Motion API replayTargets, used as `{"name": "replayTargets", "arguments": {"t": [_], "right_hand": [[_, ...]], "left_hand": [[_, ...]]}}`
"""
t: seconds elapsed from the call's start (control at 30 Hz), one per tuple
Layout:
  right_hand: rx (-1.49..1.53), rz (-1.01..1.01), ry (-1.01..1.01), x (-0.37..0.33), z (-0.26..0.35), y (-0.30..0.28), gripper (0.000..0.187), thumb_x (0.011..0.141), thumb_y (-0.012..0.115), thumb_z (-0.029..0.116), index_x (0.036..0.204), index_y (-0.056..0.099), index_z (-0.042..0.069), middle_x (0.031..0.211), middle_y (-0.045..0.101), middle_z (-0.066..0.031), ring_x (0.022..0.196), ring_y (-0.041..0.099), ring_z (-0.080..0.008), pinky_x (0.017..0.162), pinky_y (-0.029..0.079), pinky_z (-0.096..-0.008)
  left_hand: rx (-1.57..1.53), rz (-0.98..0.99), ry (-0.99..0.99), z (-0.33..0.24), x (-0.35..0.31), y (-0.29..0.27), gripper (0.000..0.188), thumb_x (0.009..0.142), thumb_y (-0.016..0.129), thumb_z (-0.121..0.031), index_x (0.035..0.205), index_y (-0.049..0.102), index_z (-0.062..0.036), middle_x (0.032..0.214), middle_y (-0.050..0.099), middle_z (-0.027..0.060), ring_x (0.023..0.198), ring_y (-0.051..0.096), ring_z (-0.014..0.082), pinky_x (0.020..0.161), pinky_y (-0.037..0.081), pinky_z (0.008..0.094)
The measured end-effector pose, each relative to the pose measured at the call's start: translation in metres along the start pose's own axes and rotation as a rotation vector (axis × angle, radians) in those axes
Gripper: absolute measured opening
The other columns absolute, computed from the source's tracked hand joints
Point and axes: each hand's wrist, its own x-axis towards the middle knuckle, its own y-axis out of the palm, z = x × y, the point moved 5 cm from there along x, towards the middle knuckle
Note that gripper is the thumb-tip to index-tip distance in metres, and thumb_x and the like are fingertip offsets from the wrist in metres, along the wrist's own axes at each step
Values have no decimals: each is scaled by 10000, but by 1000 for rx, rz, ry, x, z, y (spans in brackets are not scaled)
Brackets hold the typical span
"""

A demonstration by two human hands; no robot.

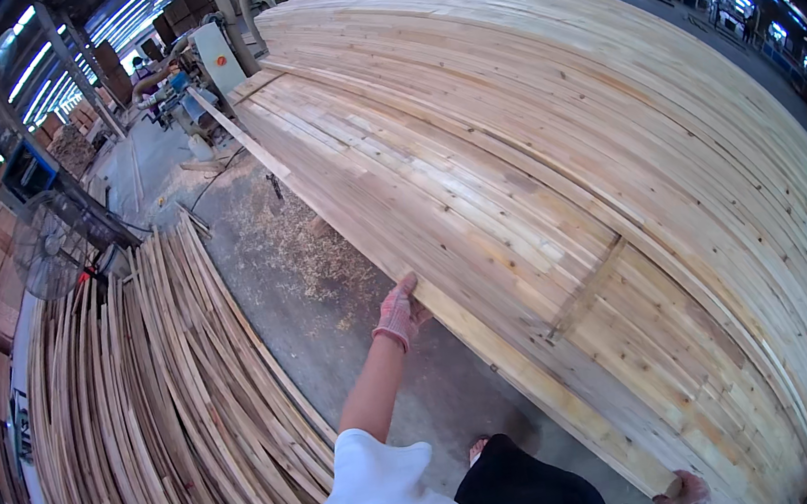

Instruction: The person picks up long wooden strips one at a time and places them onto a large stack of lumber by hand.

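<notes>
The long pale wooden board (360,227) ran from upper left to lower right along the stack's near edge; the gloved left hand (399,315) gripped its mid-length, the right hand (683,497) its near end (fingers unclear).

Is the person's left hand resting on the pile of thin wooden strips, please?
No, the left hand grips the edge of the long pale wooden plank, apart from the strips.

Sawdust-strewn concrete floor (329,301) bears thin strips (161,413) and stacked planks (554,163).
</notes>
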Motion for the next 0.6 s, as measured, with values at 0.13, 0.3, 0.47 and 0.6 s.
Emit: {"name": "replayTargets", "arguments": {"t": [0.13,0.3,0.47,0.6], "right_hand": [[21,159,175,59,66,32,751,562,835,464,1183,618,101,1076,660,-178,1037,617,-350,918,481,-438],[43,103,-108,118,168,55,603,691,763,424,1191,625,116,1040,686,-123,970,655,-300,913,494,-420],[202,118,-351,140,242,66,644,767,719,366,1322,502,122,1140,627,-182,1048,608,-374,923,486,-448],[-103,140,-374,136,227,69,674,743,725,366,1320,470,130,1015,638,-150,959,628,-365,865,499,-446]], "left_hand": [[65,245,-110,20,-2,-6,406,967,544,-307,1255,532,-21,1179,640,142,1052,635,288,928,530,464],[283,698,-588,156,-102,32,379,934,613,-292,1223,551,-54,1003,667,96,859,644,194,822,533,355],[327,678,-781,238,-156,49,396,948,589,-317,1210,563,-21,1080,644,123,964,634,251,877,527,400],[409,485,-513,192,-95,14,376,935,583,-326,1183,578,-44,1104,649,132,966,645,299,894,523,522]]}}
